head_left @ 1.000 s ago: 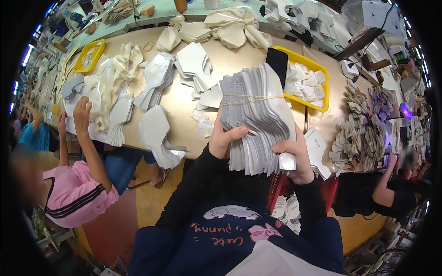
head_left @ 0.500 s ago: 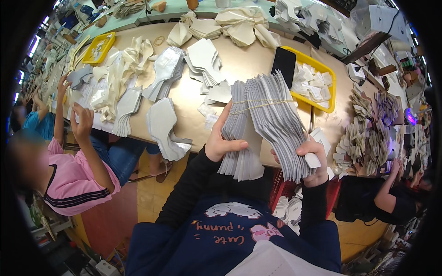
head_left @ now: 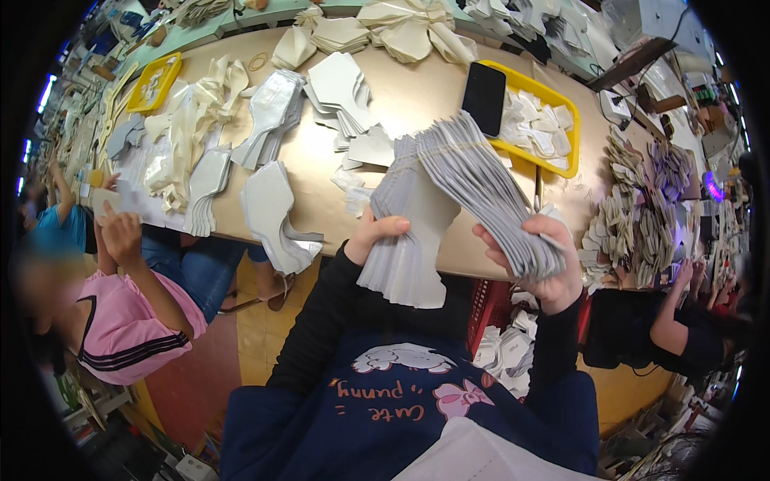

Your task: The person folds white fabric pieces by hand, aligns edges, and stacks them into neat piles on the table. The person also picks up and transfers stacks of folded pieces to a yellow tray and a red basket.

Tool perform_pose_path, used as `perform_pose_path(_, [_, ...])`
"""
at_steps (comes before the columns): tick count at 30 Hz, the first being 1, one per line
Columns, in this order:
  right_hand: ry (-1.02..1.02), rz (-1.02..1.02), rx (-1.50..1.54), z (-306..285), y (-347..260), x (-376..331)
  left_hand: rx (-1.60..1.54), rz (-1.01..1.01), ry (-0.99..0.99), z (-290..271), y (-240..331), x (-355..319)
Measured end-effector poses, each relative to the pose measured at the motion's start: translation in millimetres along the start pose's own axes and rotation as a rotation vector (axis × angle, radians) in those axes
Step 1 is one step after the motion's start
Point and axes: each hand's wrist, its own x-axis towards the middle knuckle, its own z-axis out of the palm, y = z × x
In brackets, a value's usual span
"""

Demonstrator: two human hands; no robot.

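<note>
Both my hands hold a thick bundle of grey, shaped cut pieces (head_left: 485, 192) over the front edge of the table. A thin rubber band (head_left: 461, 151) runs across its upper part. The bundle splits into two fanned portions that meet near the top. My left hand (head_left: 378, 237) is closed on the left portion, thumb on the face of a broad piece and fingers behind. My right hand (head_left: 555, 263) wraps round the lower end of the right portion, whose edges lie close together. The fingers behind the pieces are partly hidden.
A yellow tray (head_left: 573, 136) of small white pieces stands beyond the bundle, with a black phone (head_left: 484, 99) on its edge. Stacks of pale cut pieces (head_left: 269, 208) lie to the left. A red crate (head_left: 481, 317) is below the table edge. A person in pink (head_left: 140, 321) sits left.
The two portions have spread wider at their near ends. The right portion now slants more to the right, and my right hand has risen slightly. The person on the left has lowered a hand.
</note>
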Motion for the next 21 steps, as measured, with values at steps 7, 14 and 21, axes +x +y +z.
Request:
perform_pose_path(7, [0.015,0.127,0.229,14,-23,4,-0.288,-0.171,-0.099,-24,-9,1])
perform_pose_path(14, [0.209,0.046,-0.214,25,-13,8,-0.208,-0.091,-0.102,-30,-10,-1])
perform_pose_path(21, [0.084,-0.55,-1.252,-8,76,23,0.032,0.3,0.091,-18,-26,12])
